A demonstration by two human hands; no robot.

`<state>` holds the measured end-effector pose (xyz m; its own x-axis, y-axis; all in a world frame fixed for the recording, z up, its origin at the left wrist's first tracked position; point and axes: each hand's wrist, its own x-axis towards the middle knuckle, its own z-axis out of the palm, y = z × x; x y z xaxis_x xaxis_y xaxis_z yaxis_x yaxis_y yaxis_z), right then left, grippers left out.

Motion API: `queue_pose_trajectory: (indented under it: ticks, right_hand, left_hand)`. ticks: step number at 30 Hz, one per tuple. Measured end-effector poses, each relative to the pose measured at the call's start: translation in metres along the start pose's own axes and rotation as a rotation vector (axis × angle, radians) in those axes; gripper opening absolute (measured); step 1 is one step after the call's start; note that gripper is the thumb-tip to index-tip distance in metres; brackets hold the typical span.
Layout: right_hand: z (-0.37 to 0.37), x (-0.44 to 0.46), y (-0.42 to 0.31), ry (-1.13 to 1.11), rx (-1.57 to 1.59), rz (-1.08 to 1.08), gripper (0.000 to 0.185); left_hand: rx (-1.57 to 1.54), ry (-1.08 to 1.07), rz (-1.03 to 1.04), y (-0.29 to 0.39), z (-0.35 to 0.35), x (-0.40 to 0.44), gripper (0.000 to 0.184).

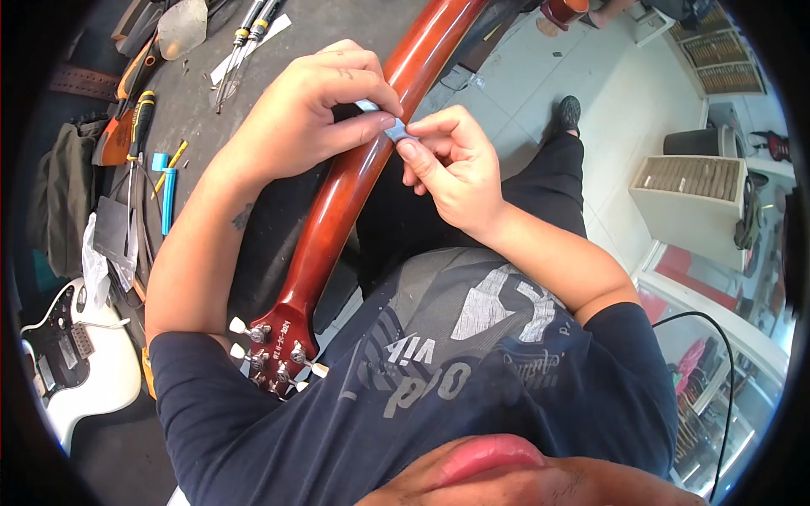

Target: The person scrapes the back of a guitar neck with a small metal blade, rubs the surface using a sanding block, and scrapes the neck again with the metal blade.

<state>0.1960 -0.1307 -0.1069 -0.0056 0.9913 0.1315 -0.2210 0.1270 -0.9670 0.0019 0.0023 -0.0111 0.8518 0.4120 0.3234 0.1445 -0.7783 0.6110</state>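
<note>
A glossy red-brown guitar neck [342,190] runs diagonally across the view with its back facing up. Its headstock [283,341], with white tuner buttons, lies near my body. Above the neck, a small pale blue strip [396,130] is pinched between both hands; its exact kind cannot be made out. My left hand [337,105] reaches over the neck from the bench side, thumb and index finger closed on the strip. From the other side, my right hand [447,164] grips the strip's opposite end between thumb and index finger. The fingers partly cover it.
Screwdrivers [245,46] lie on the dark bench at the top left. A blue tool [168,198] and a yellow pencil [171,169] are beside my left forearm. A white guitar body [93,371] sits at the lower left. White cabinets [688,198] stand to the right.
</note>
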Motion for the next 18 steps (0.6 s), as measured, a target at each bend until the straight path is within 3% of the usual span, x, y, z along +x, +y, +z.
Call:
queue_pose_trajectory:
  ticks: [18]
  right_hand:
    - [0.0013, -0.0008, 0.0026, 0.017, 0.012, -0.004, 0.019]
  left_hand:
    - [0.030, -0.003, 0.012, 0.0007, 0.0019, 0.0003, 0.017]
